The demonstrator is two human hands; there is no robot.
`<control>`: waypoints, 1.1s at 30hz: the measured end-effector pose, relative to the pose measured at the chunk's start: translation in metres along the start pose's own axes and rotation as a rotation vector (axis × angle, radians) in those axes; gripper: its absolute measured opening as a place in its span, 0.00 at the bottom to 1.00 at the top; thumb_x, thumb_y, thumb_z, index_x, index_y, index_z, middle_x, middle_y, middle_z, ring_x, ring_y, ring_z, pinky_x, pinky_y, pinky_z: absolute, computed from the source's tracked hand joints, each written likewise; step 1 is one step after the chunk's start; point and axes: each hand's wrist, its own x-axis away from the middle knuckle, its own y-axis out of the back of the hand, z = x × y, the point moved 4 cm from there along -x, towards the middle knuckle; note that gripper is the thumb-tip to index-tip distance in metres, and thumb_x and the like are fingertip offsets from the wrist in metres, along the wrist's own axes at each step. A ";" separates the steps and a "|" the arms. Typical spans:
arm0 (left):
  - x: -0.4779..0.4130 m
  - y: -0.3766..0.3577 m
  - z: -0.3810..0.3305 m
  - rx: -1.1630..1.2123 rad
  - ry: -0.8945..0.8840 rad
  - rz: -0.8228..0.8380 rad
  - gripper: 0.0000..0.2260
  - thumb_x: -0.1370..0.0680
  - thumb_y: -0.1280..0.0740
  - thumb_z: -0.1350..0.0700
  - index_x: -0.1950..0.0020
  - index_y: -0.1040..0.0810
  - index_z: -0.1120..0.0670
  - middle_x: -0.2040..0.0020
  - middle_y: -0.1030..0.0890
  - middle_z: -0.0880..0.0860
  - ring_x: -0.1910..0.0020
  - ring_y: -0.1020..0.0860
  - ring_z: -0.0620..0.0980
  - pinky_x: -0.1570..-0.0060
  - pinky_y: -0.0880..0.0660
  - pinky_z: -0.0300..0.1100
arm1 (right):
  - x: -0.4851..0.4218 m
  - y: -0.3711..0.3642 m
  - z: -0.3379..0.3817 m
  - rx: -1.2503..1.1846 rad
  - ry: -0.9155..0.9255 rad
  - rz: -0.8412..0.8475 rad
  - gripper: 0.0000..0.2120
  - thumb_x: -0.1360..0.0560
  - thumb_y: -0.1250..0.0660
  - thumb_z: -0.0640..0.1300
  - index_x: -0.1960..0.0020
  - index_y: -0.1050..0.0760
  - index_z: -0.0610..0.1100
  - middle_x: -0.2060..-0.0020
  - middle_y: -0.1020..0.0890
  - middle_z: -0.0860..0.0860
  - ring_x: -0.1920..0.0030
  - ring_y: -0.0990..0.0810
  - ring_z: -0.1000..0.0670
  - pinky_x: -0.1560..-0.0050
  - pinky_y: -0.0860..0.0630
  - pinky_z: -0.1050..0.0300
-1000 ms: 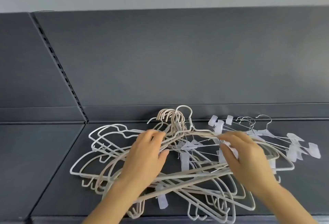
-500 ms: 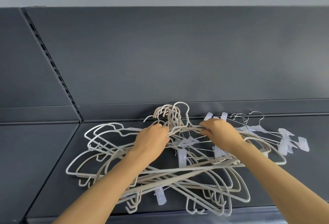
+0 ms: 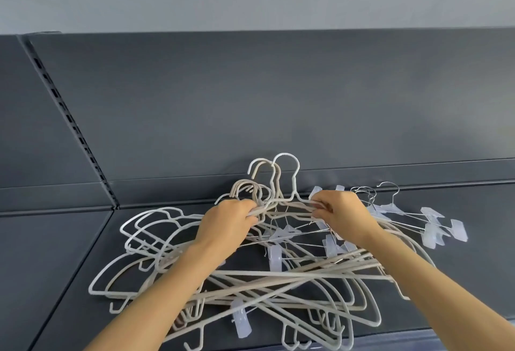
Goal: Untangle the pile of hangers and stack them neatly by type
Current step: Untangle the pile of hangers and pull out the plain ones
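A tangled pile of hangers (image 3: 278, 281) lies on a dark grey shelf (image 3: 69, 281). Most are white and beige coated hangers; their hooks (image 3: 284, 166) rise at the back centre. Thin metal clip hangers with clear plastic clips (image 3: 434, 228) fan out to the right, and some clips are buried in the pile. My left hand (image 3: 228, 222) is closed on the shoulder bars of the white and beige hangers, just left of the hooks. On the same bars, right of the hooks, my right hand (image 3: 340, 211) is closed too. The two hands lift the hooks' end a little.
The shelf's grey back panel (image 3: 278, 99) stands right behind the pile. A slotted upright (image 3: 69, 116) runs diagonally at the left, with another shelf section (image 3: 33, 267) beyond it. The shelf's front edge (image 3: 418, 336) lies just below the pile.
Both hands have moved back toward the hooks and closed on the hanger bars. The hooks now stand higher against the back panel.
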 end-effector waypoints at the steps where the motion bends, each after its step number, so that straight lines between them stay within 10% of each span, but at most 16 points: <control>1: 0.000 0.001 0.000 0.034 -0.003 0.004 0.07 0.22 0.35 0.50 0.46 0.21 0.48 0.61 0.22 0.46 0.63 0.25 0.48 0.65 0.29 0.40 | 0.002 0.002 0.000 -0.007 0.012 -0.022 0.13 0.27 0.31 0.39 0.66 0.31 0.49 0.74 0.30 0.57 0.73 0.33 0.55 0.69 0.35 0.63; 10: -0.010 0.013 -0.010 0.276 0.016 0.336 0.20 0.23 0.41 0.38 0.51 0.20 0.54 0.67 0.26 0.45 0.68 0.26 0.43 0.63 0.30 0.41 | 0.020 0.020 -0.003 -0.015 0.093 -0.251 0.01 0.28 0.30 0.37 0.57 0.20 0.41 0.71 0.21 0.53 0.69 0.27 0.52 0.65 0.32 0.71; 17: -0.019 0.012 -0.024 0.525 0.109 0.564 0.14 0.19 0.42 0.52 0.54 0.23 0.60 0.64 0.21 0.52 0.72 0.27 0.42 0.67 0.30 0.37 | 0.035 0.038 -0.007 -0.092 0.021 -0.250 0.03 0.28 0.31 0.33 0.56 0.21 0.39 0.71 0.24 0.61 0.65 0.24 0.67 0.64 0.32 0.75; 33: -0.026 0.011 -0.050 0.658 0.020 0.504 0.13 0.18 0.41 0.54 0.57 0.21 0.57 0.71 0.25 0.48 0.73 0.27 0.42 0.66 0.27 0.35 | 0.053 0.066 -0.020 -0.111 -0.012 -0.243 0.05 0.26 0.31 0.38 0.53 0.17 0.42 0.64 0.17 0.49 0.61 0.23 0.53 0.62 0.29 0.66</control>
